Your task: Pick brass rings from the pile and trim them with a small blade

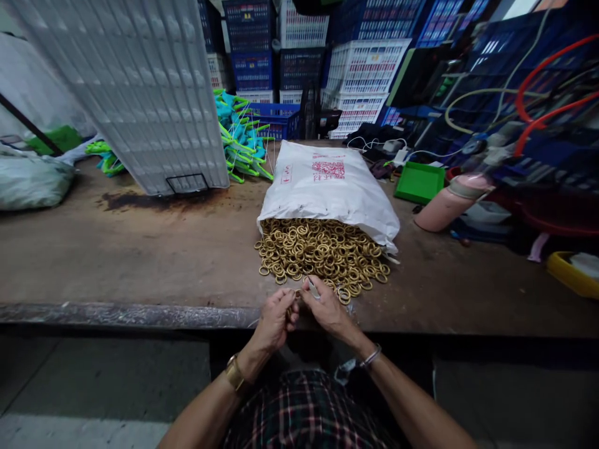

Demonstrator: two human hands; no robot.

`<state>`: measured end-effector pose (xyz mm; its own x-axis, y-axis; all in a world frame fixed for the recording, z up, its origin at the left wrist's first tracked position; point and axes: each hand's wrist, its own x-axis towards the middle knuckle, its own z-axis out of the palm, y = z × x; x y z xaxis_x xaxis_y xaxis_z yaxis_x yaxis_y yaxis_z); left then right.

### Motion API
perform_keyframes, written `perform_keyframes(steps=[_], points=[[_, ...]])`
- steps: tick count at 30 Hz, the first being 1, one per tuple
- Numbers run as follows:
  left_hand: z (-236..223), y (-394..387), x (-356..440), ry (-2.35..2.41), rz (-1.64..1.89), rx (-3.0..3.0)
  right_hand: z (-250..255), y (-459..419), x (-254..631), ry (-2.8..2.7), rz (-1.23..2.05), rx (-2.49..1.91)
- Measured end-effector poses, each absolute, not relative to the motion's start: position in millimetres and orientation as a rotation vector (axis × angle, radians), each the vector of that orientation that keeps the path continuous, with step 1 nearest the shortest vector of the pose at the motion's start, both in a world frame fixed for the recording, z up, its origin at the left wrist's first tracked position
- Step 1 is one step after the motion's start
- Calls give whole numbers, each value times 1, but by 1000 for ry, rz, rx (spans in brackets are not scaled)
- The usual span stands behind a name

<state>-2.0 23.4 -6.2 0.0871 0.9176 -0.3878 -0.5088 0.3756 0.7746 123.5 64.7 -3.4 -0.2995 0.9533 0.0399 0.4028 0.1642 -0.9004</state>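
Note:
At the table's front edge, my left hand is closed, pinching a gold-coloured ring between thumb and fingers. My right hand meets it from the other side, its fingers wrapped round a small flat grey tool, perhaps a blade; its exact kind is unclear. The fingertips of both hands almost touch at the ring. Just beyond them lies a heap of gold-coloured rings, spilling from the mouth of a white woven sack with red print. The sack lies on its side on the brown table.
A tall translucent ribbed panel stands left, beside green and turquoise plastic pieces. To the right are a green tray, a pink bottle and a yellow container. Stacked crates line the back.

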Motion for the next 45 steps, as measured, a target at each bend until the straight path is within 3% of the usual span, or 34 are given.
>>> perform_keyframes(steps=[12, 20, 31, 39, 45], points=[[-12, 19, -4, 1106, 1056, 693, -10, 65, 119, -1720, 1259, -1356], [-12, 16, -5, 1020, 1122, 666, -18, 60, 125, -2066, 779, -1528], [-11, 16, -5, 1049, 1155, 638, -16, 50, 128, -2509, 593, -1484], [-9, 13, -3, 1196, 1140, 747, -15, 52, 125, -2570, 542, -1590], [-1, 4, -5, 991, 1143, 675, -15, 72, 123, -2460, 356, -1748]])
